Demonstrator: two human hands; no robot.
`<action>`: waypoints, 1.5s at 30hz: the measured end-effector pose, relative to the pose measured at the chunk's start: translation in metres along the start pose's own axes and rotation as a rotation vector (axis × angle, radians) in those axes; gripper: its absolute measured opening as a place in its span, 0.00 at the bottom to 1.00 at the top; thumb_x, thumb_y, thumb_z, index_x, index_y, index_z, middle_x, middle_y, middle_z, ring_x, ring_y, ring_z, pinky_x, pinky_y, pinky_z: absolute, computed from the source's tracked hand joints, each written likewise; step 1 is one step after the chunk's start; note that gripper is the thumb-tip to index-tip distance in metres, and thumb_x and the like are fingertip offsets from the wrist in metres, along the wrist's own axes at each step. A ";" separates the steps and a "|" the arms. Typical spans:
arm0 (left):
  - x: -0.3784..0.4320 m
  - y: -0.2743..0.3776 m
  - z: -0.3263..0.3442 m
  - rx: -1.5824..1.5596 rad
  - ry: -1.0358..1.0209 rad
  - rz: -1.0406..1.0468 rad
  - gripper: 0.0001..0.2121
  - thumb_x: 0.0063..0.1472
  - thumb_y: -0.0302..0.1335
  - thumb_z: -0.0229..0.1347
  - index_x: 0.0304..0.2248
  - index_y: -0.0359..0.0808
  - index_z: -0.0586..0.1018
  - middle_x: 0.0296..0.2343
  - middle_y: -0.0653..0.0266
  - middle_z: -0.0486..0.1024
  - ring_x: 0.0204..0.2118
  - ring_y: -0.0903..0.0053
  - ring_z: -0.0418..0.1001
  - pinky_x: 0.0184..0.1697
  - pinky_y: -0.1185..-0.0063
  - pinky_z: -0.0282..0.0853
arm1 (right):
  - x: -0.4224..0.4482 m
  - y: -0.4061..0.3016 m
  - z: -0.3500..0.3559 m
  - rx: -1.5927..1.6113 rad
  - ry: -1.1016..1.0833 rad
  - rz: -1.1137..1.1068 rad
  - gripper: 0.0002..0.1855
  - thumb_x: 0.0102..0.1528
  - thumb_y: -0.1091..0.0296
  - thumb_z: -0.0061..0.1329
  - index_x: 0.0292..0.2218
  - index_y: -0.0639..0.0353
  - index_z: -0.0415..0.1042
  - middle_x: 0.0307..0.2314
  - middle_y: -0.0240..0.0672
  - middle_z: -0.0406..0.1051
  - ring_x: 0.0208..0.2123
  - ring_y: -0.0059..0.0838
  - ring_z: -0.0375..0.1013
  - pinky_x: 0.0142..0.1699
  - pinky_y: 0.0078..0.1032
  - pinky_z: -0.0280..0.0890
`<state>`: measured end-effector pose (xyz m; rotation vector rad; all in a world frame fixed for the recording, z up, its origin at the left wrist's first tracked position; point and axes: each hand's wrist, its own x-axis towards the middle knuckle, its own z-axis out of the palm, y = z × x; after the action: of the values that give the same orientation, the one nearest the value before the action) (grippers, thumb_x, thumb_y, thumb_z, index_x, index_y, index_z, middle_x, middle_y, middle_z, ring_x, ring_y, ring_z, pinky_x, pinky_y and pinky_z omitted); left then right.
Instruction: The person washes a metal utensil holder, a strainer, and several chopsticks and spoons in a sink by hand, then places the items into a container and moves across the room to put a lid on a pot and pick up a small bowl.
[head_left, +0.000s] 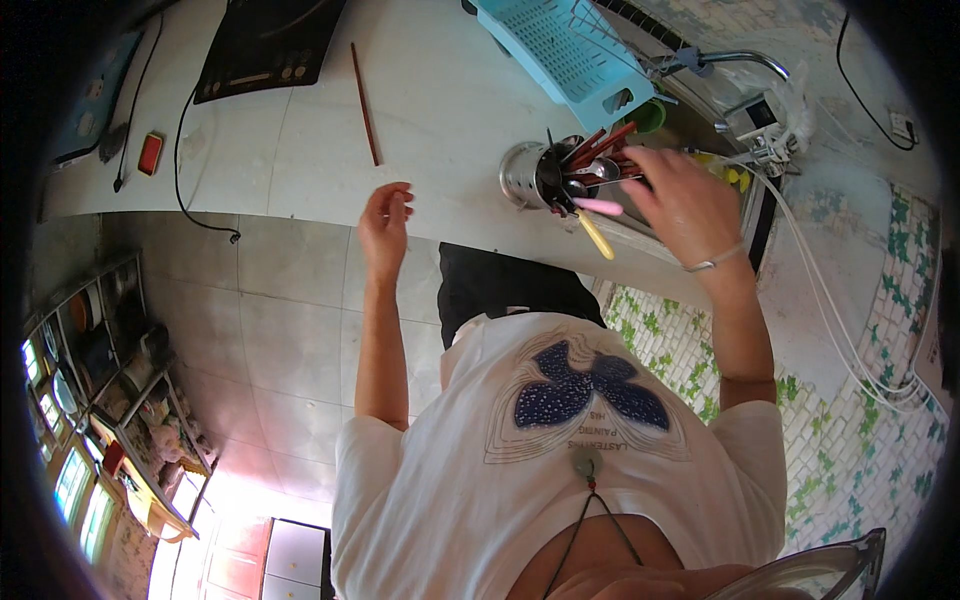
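My left hand (386, 225), loosely curled with nothing seen in it, hovers at the counter's front edge. Just beyond its fingers a single dark red chopstick (364, 105) lies on the pale counter (442, 112). My right hand (682, 202) is at the upper ends of several chopsticks (600, 150); its fingertips are partly hidden, so a firm grip cannot be made out. These chopsticks stand in a perforated metal utensil holder (521, 176), tilted in view. It also holds metal spoons (601, 168), a pink-handled utensil (598, 206) and a yellow-handled one (596, 234).
A light blue plastic basket (570, 56) sits beside the sink, near a green cup (645, 118). The faucet (746, 56) and white hoses (806, 247) are on the right. To the left are a black induction cooktop (262, 52), its cord (178, 150) and a small red box (151, 154).
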<state>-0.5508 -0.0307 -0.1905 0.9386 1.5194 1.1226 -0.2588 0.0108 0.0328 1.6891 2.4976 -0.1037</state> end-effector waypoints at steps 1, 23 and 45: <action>0.012 -0.002 -0.006 0.177 0.044 0.041 0.07 0.58 0.23 0.45 0.32 0.33 0.75 0.24 0.63 0.73 0.25 0.81 0.70 0.30 0.83 0.66 | -0.006 0.004 -0.002 0.016 -0.011 0.051 0.12 0.50 0.61 0.46 0.36 0.54 0.68 0.27 0.36 0.69 0.31 0.36 0.70 0.32 0.31 0.65; 0.164 -0.006 0.006 1.188 -0.003 0.055 0.10 0.49 0.31 0.47 0.27 0.32 0.69 0.25 0.54 0.74 0.28 0.59 0.74 0.31 0.68 0.69 | -0.028 -0.032 0.131 0.708 0.182 0.494 0.19 0.50 0.62 0.50 0.41 0.61 0.63 0.21 0.39 0.67 0.20 0.35 0.68 0.26 0.27 0.63; -0.043 0.132 0.154 0.477 -0.711 0.575 0.08 0.56 0.27 0.48 0.36 0.38 0.69 0.26 0.54 0.73 0.26 0.57 0.71 0.26 0.66 0.66 | -0.055 0.033 0.073 2.054 0.477 0.574 0.16 0.58 0.57 0.38 0.39 0.60 0.66 0.26 0.28 0.66 0.29 0.19 0.65 0.29 0.19 0.61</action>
<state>-0.3876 -0.0052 -0.0649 1.9459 0.9404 0.6593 -0.2033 -0.0364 -0.0309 2.7725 1.2719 -3.1758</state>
